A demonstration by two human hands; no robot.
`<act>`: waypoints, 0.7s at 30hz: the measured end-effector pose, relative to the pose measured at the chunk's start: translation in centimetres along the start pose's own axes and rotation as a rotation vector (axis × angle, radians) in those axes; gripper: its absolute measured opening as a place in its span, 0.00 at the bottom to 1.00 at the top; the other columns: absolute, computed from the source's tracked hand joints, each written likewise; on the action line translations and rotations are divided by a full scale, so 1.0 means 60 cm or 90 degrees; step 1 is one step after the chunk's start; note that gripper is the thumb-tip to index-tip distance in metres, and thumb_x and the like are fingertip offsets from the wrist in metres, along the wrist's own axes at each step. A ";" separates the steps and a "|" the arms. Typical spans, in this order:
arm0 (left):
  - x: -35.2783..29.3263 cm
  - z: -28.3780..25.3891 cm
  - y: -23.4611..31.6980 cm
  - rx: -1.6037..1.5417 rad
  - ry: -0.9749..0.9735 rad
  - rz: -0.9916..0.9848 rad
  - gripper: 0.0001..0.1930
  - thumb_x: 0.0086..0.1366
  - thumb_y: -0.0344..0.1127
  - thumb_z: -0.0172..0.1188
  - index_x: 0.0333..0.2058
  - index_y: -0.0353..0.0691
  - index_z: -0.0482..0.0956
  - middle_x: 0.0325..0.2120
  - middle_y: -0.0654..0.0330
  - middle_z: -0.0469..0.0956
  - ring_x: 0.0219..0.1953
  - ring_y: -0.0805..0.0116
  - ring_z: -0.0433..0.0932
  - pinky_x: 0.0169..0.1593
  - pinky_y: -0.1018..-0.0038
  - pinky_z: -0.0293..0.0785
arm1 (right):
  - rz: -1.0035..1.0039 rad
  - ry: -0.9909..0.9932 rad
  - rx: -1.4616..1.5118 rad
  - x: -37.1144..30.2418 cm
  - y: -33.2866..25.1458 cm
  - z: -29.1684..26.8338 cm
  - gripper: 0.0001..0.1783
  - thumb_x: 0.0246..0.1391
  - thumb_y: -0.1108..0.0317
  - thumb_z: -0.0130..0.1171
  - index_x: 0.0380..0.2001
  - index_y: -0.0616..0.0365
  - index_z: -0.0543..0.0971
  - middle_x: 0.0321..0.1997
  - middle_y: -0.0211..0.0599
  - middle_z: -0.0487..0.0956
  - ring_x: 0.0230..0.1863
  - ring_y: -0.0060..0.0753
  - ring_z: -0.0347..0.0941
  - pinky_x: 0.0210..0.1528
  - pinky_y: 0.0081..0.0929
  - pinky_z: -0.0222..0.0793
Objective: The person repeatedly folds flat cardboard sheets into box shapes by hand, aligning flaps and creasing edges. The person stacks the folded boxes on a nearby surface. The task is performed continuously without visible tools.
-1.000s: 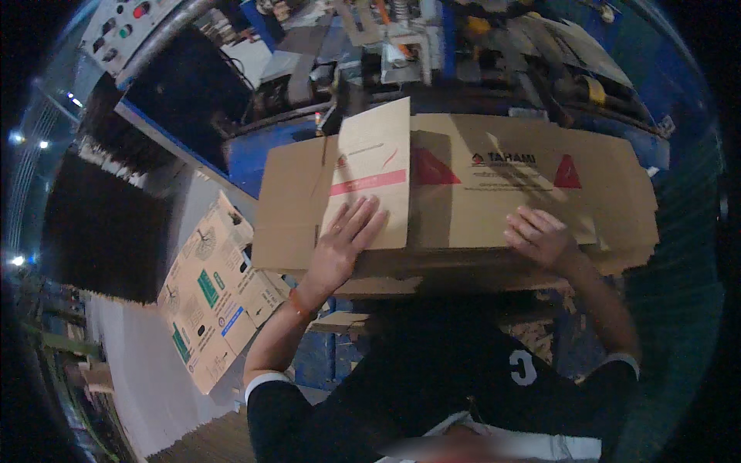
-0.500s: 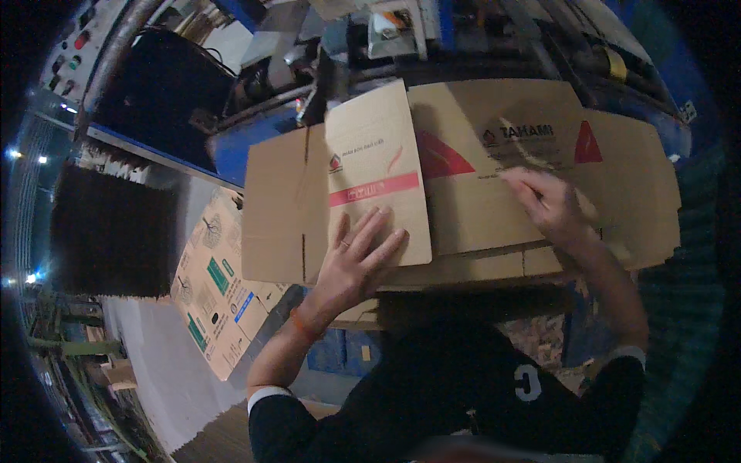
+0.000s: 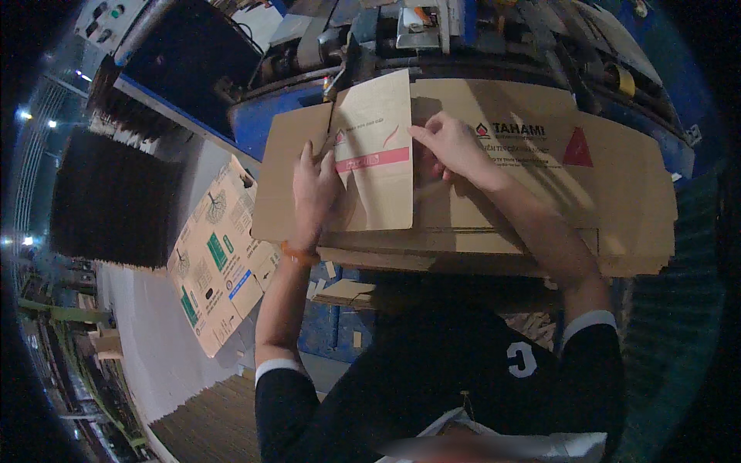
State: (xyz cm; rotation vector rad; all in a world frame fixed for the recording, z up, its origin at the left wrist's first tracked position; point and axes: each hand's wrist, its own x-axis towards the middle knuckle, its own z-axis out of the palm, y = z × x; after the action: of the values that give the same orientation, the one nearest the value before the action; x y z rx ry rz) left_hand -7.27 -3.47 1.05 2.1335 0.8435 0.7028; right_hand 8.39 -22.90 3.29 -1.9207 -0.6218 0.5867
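A flat brown cardboard box (image 3: 540,197) with dark print and red shapes lies across the top of a stack of similar sheets. Its lighter panel (image 3: 378,197), with a red band, is folded over toward the left part. My right hand (image 3: 459,150) pinches this panel's right edge between thumb and fingers. My left hand (image 3: 315,189) rests along the panel's left side, fingers stretched out over the brown cardboard and holding nothing. Part of the right hand's fingers is hidden behind the panel edge.
A machine (image 3: 370,54) with rollers and a blue frame stands just beyond the stack. To the left are a printed sheet with green blocks (image 3: 220,258) and a tall dark stack of cardboard (image 3: 112,201). More cardboard edges (image 3: 208,420) show at lower left.
My right hand has moved left from the wide printed part to the folded panel's edge and pinches it. My left hand has slid up and left to the panel's left side.
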 end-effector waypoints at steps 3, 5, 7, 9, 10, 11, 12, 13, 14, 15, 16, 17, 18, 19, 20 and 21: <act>0.032 0.010 -0.010 0.027 -0.090 0.052 0.19 0.64 0.38 0.53 0.47 0.27 0.74 0.32 0.47 0.80 0.36 0.54 0.79 0.42 0.65 0.72 | -0.007 -0.021 0.090 0.010 0.009 0.002 0.22 0.60 0.53 0.51 0.43 0.63 0.71 0.29 0.37 0.79 0.15 0.25 0.73 0.12 0.19 0.66; 0.043 0.009 -0.003 0.053 -0.091 0.035 0.17 0.65 0.39 0.53 0.42 0.27 0.76 0.28 0.48 0.80 0.31 0.60 0.78 0.38 0.66 0.72 | 0.023 -0.185 0.314 0.016 0.012 0.006 0.18 0.62 0.56 0.48 0.42 0.62 0.71 0.30 0.35 0.79 0.16 0.23 0.73 0.14 0.19 0.67; 0.046 0.008 0.012 0.021 -0.108 0.001 0.17 0.66 0.40 0.52 0.36 0.27 0.78 0.25 0.49 0.79 0.27 0.64 0.76 0.35 0.67 0.71 | -0.060 -0.175 0.299 0.018 0.016 0.010 0.16 0.63 0.60 0.45 0.36 0.64 0.74 0.30 0.36 0.79 0.18 0.25 0.74 0.15 0.21 0.69; 0.047 0.010 0.026 -0.055 -0.108 -0.036 0.19 0.67 0.42 0.50 0.31 0.28 0.78 0.22 0.50 0.77 0.24 0.66 0.73 0.32 0.67 0.69 | -0.103 -0.144 0.322 0.015 0.022 0.015 0.15 0.64 0.61 0.43 0.37 0.62 0.74 0.28 0.33 0.78 0.19 0.21 0.74 0.16 0.17 0.69; 0.048 0.013 0.030 -0.044 -0.122 -0.038 0.20 0.67 0.42 0.49 0.31 0.28 0.79 0.21 0.48 0.77 0.24 0.65 0.74 0.33 0.66 0.70 | -0.118 -0.127 0.338 0.010 0.025 0.019 0.15 0.65 0.62 0.42 0.36 0.62 0.74 0.26 0.32 0.77 0.18 0.20 0.73 0.17 0.18 0.69; 0.050 0.016 0.031 -0.024 -0.121 -0.038 0.20 0.67 0.43 0.48 0.32 0.28 0.79 0.21 0.47 0.76 0.24 0.63 0.74 0.33 0.66 0.70 | -0.198 -0.082 0.305 0.007 0.029 0.020 0.15 0.65 0.63 0.42 0.35 0.62 0.74 0.26 0.32 0.77 0.18 0.21 0.74 0.17 0.18 0.70; 0.052 0.021 0.029 -0.004 -0.117 -0.039 0.21 0.67 0.43 0.47 0.32 0.28 0.79 0.21 0.45 0.76 0.24 0.62 0.75 0.33 0.65 0.70 | -0.226 -0.049 0.259 0.003 0.032 0.023 0.15 0.65 0.63 0.41 0.35 0.63 0.74 0.26 0.32 0.77 0.18 0.21 0.74 0.17 0.19 0.70; 0.053 0.025 0.025 0.026 -0.108 -0.044 0.22 0.68 0.44 0.47 0.32 0.28 0.79 0.20 0.44 0.76 0.24 0.61 0.75 0.33 0.65 0.70 | -0.260 -0.034 0.219 -0.001 0.034 0.024 0.15 0.65 0.64 0.41 0.34 0.63 0.73 0.25 0.31 0.77 0.19 0.21 0.74 0.18 0.20 0.71; 0.056 0.030 0.019 0.032 -0.097 -0.020 0.21 0.68 0.43 0.46 0.32 0.28 0.79 0.21 0.42 0.76 0.26 0.56 0.76 0.34 0.63 0.70 | -0.205 -0.073 0.285 -0.003 0.034 0.026 0.16 0.65 0.63 0.40 0.33 0.64 0.73 0.24 0.34 0.76 0.18 0.24 0.74 0.18 0.22 0.72; 0.058 0.035 0.013 0.046 -0.082 0.006 0.21 0.68 0.43 0.46 0.32 0.27 0.78 0.23 0.41 0.76 0.27 0.52 0.77 0.35 0.61 0.70 | -0.137 -0.053 0.220 -0.004 0.033 0.027 0.16 0.64 0.63 0.41 0.33 0.65 0.73 0.23 0.35 0.76 0.18 0.26 0.74 0.18 0.23 0.71; 0.062 0.039 0.008 0.062 -0.073 0.044 0.21 0.68 0.42 0.45 0.31 0.27 0.78 0.24 0.39 0.77 0.29 0.47 0.78 0.35 0.60 0.70 | -0.117 -0.043 0.180 -0.003 0.029 0.026 0.16 0.64 0.63 0.41 0.33 0.65 0.73 0.23 0.37 0.75 0.17 0.27 0.74 0.17 0.24 0.71; 0.065 0.043 0.004 0.074 -0.066 0.043 0.21 0.67 0.42 0.45 0.31 0.27 0.78 0.25 0.39 0.77 0.30 0.45 0.78 0.36 0.58 0.70 | -0.103 -0.007 0.147 -0.002 0.023 0.026 0.16 0.64 0.63 0.42 0.33 0.66 0.73 0.22 0.38 0.75 0.17 0.28 0.74 0.17 0.25 0.70; 0.068 0.047 0.003 0.087 -0.066 0.053 0.21 0.67 0.42 0.45 0.31 0.28 0.79 0.26 0.38 0.77 0.32 0.42 0.77 0.37 0.56 0.70 | -0.095 -0.025 0.065 0.000 0.018 0.021 0.16 0.63 0.63 0.43 0.34 0.65 0.73 0.21 0.40 0.75 0.17 0.31 0.75 0.18 0.28 0.71; 0.070 0.051 0.004 0.098 -0.067 0.064 0.21 0.67 0.42 0.45 0.30 0.28 0.79 0.28 0.37 0.77 0.34 0.39 0.77 0.38 0.55 0.70 | -0.094 -0.018 -0.010 0.002 0.009 0.017 0.16 0.62 0.62 0.44 0.34 0.65 0.73 0.21 0.41 0.75 0.17 0.34 0.75 0.18 0.31 0.71; 0.072 0.055 0.007 0.132 -0.063 0.065 0.21 0.68 0.43 0.45 0.31 0.29 0.79 0.28 0.37 0.77 0.34 0.40 0.77 0.38 0.54 0.70 | -0.099 -0.009 -0.097 0.000 0.003 0.009 0.16 0.62 0.60 0.45 0.34 0.64 0.74 0.23 0.42 0.76 0.20 0.37 0.75 0.22 0.34 0.72; 0.072 0.059 0.013 0.164 -0.058 0.064 0.21 0.68 0.43 0.45 0.31 0.29 0.79 0.28 0.37 0.77 0.35 0.40 0.77 0.38 0.54 0.70 | -0.102 0.000 -0.184 -0.002 -0.003 0.000 0.16 0.61 0.59 0.47 0.35 0.64 0.74 0.25 0.43 0.76 0.23 0.40 0.76 0.25 0.38 0.72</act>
State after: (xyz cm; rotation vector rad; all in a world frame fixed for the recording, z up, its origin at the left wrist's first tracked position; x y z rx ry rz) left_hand -1.81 -2.13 0.50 2.4332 0.8187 0.5666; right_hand 8.25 -22.90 3.48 -2.1122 -0.8908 0.4108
